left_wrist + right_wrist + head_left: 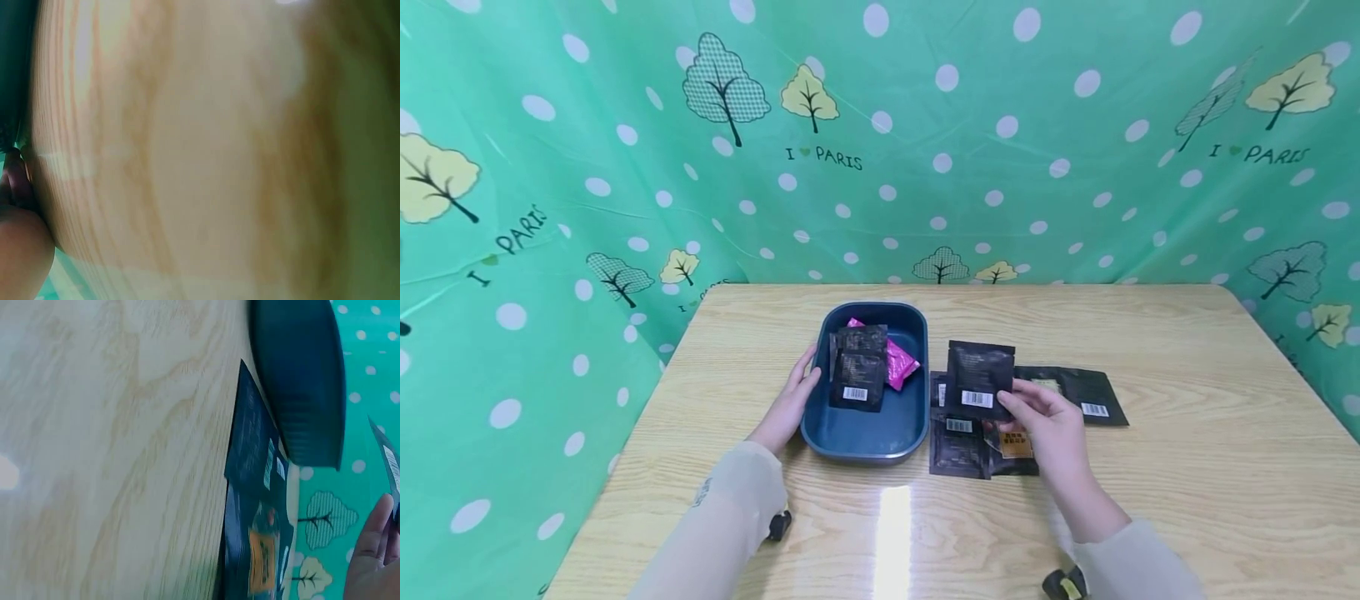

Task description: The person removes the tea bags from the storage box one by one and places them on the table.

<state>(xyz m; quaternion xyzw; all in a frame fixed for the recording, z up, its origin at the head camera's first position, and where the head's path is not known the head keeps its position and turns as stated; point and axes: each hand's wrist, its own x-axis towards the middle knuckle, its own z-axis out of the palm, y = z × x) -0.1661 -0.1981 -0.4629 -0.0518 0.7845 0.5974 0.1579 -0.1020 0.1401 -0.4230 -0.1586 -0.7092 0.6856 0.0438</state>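
My right hand [1045,417] pinches a flat black sachet [979,375] by its right edge, the white barcode label facing up. In the right wrist view the same sachet [390,464] is raised above the others, seen nearly edge-on. Under it, more black sachets [958,454] lie on the table, one with an orange label [1017,444]. My left hand [792,404] rests against the left outer wall of a dark blue bin [865,437], fingers fairly straight. Inside the bin, black sachets [859,375] overlap a bright pink packet [901,365].
The wooden table [1195,433] stands against a green patterned curtain [970,150]. A larger black pouch [1093,392] lies right of the sachets. Black wrist straps show at the left sleeve [722,508] and the right sleeve [1138,558].
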